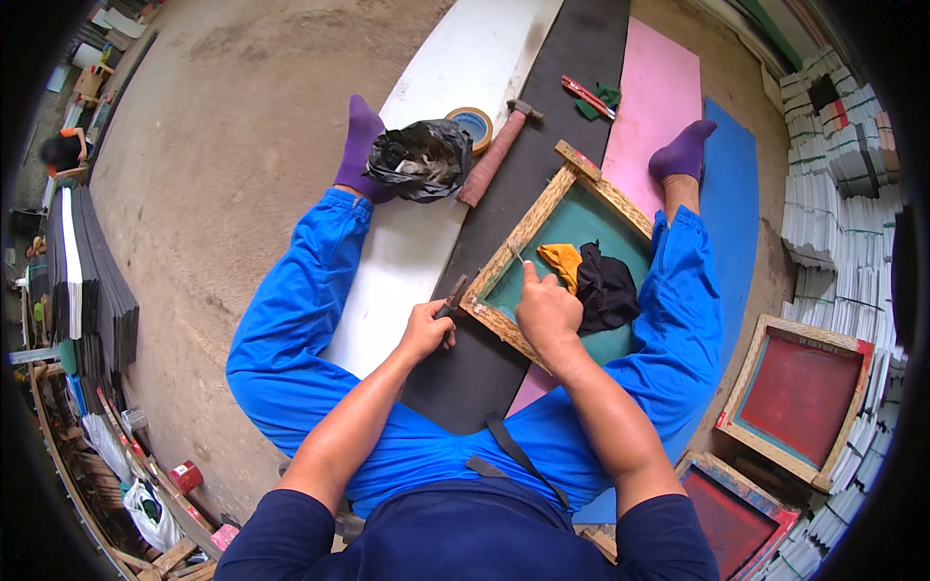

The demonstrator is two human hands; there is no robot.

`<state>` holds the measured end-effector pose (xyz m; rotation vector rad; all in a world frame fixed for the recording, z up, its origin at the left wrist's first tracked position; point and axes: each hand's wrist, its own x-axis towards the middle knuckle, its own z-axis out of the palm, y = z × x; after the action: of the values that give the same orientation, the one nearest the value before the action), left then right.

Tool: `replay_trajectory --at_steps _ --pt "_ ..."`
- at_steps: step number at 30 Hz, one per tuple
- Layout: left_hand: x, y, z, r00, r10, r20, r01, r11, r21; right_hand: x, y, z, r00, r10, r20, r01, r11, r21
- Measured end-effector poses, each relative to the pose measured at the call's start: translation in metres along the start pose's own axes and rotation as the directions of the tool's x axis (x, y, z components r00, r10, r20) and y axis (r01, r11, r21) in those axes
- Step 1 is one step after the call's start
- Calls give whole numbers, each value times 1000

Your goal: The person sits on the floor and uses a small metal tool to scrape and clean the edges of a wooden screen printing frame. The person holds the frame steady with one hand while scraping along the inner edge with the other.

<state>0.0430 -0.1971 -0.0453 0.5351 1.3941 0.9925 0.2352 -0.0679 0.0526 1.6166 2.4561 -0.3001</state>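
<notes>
one finger extended, grip hidden, the right hand (pixel 550 312) is over the wooden frame (pixel 523 230), left of which the left hand (pixel 424 333) is closed round a plier-like tool (pixel 451 296), with the frame's green mesh (pixel 579 229) seemingly fitted, remaining work unclear

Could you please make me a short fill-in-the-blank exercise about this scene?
1. The dark hand tool is held in the person's ____ hand.
2. Within the wooden frame, the yellow cloth lies against a ____ cloth.
3. In the picture, the hammer lies to the ____ of the plastic bag.
4. The person wears ____ socks.

Missing words: left; black; right; purple.
</notes>
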Motion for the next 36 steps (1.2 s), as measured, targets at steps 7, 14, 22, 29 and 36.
replay_trajectory --at_steps 7,14,22,29,36 --pt "0 1 -1 1000 -7 0 7 1000 -8 0 24 28 999 24 -31 -14 949 315" --pt "0 5 3 1000 16 -14 -16 1000 -7 7 47 70 976 -13 -216 135 817 561" --pt "3 3 4 1000 30 -4 -30 1000 6 13 50 82 987 52 -153 97 566 819" --pt "-1 8 4 1000 17 -7 -17 1000 -2 12 43 73 984 82 -158 72 629 774" --pt "4 -2 -2 1000 9 13 -9 1000 -26 21 62 43 982 68 176 -188 410 892"
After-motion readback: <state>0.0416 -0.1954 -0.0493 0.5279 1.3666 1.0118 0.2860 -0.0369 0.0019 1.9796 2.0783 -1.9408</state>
